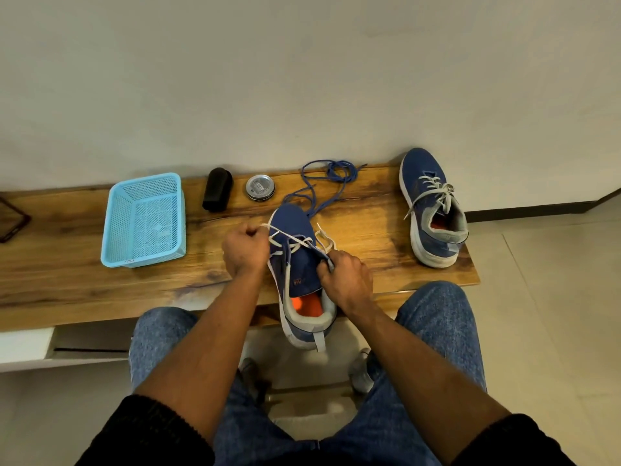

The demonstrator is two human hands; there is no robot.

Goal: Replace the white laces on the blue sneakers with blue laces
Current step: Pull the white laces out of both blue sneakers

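A blue sneaker (pixel 299 264) lies on the wooden bench (pixel 84 284), toe pointing away, its heel hanging over the front edge. Its white lace (pixel 295 242) is loosened across the top. My left hand (pixel 245 250) pinches one strand of that lace and holds it out to the left. My right hand (pixel 346 280) grips the sneaker's right side near the upper eyelets. The blue laces (pixel 327 183) lie in a loose tangle behind the toe. A second blue sneaker (pixel 433 210) with its white lace tied stands at the bench's right end.
A light blue plastic basket (pixel 144 220) sits on the left of the bench. Behind it stand a black brush (pixel 217 189) and a round metal tin (pixel 260 187). A wall runs behind the bench. My knees in jeans are below the front edge.
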